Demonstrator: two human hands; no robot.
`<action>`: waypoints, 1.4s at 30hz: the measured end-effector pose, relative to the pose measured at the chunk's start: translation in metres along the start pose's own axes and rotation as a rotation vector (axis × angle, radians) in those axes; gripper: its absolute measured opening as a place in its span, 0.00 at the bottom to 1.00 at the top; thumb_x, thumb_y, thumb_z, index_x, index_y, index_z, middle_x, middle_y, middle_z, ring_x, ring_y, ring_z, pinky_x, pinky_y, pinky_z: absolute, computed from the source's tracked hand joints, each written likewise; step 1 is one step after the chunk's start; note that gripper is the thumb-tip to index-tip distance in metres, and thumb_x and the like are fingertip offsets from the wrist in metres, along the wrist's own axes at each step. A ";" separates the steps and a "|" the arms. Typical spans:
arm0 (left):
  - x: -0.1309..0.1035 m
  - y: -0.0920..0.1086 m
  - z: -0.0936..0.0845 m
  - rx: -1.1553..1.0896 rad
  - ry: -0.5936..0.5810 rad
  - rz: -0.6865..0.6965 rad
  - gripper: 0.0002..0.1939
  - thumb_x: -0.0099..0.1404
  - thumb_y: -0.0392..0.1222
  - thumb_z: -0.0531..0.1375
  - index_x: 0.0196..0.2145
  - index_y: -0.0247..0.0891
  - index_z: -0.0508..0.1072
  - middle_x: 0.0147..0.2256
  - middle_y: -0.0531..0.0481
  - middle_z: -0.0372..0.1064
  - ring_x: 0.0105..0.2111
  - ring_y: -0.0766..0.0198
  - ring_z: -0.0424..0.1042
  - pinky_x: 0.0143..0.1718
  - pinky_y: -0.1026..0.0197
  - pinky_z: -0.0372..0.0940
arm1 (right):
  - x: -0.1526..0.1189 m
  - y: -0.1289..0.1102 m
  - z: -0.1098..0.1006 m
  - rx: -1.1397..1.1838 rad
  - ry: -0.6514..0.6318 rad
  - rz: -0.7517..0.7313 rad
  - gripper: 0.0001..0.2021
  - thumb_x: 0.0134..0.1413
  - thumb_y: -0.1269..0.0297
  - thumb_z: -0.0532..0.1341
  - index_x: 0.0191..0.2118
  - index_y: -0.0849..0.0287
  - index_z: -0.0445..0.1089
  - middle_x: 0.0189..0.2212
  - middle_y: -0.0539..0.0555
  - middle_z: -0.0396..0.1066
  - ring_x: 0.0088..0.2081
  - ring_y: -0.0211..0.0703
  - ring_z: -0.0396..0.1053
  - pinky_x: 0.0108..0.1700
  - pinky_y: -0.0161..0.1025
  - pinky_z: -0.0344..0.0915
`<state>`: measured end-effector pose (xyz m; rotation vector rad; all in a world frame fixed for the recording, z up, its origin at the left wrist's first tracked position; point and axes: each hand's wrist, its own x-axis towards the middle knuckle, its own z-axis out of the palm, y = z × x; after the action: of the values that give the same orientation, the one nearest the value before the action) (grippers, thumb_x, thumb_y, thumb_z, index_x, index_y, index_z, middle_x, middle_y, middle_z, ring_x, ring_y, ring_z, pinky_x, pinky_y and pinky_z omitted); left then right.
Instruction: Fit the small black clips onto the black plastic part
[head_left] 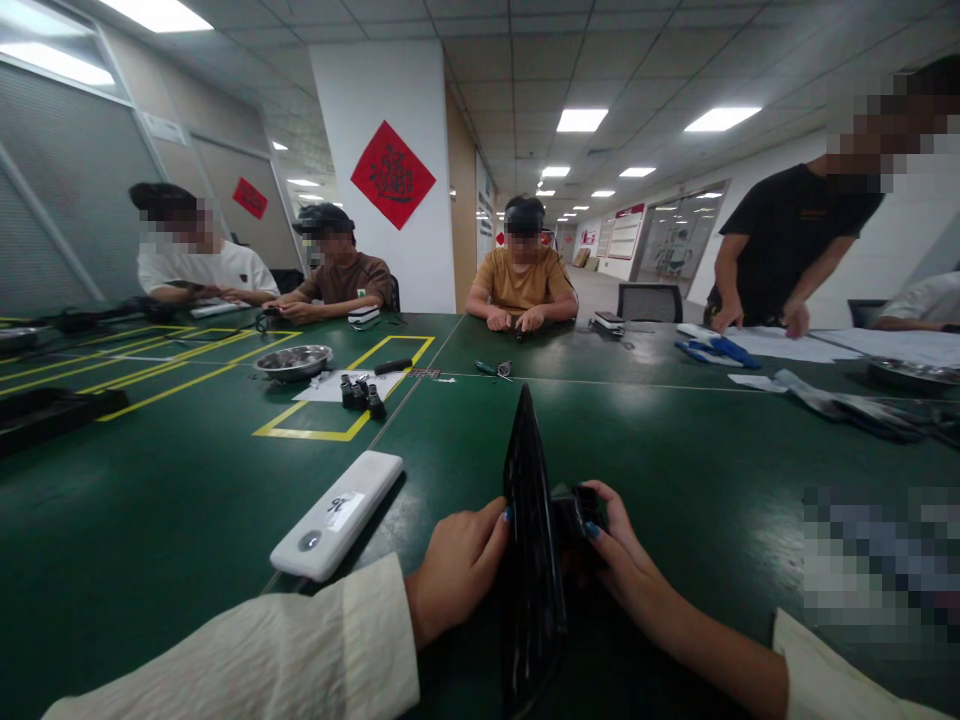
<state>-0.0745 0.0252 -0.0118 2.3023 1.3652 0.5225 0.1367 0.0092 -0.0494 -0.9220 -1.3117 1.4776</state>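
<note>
A thin black panel (531,530) stands on edge in front of me, seen nearly side-on. My left hand (461,565) is closed on its left side, the thumb near the panel's edge. My right hand (626,570) is closed around a small black blocky part (576,512) beside the panel's right face. Whether that part is fixed to the panel, I cannot tell. To the left of my left hand lies a white power-bank-like device (341,512) with a round button and a numbered label.
On the green table (187,500) are a metal bowl (292,362), several black cylindrical parts (364,396) on paper, pliers (491,370) and blue gloves (716,352). A black tray (45,420) sits far left. Several people sit opposite; one person (799,230) leans over papers at right.
</note>
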 end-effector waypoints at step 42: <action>0.001 -0.008 0.005 -0.034 -0.009 0.025 0.25 0.68 0.49 0.36 0.31 0.36 0.69 0.29 0.47 0.71 0.30 0.60 0.70 0.34 0.61 0.61 | -0.001 -0.001 0.000 -0.004 0.019 0.020 0.26 0.56 0.47 0.52 0.54 0.47 0.41 0.38 0.52 0.61 0.32 0.40 0.65 0.32 0.39 0.62</action>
<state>-0.0771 0.0284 -0.0204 2.2946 1.3150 0.5377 0.1367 0.0083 -0.0483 -0.9516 -1.2955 1.4790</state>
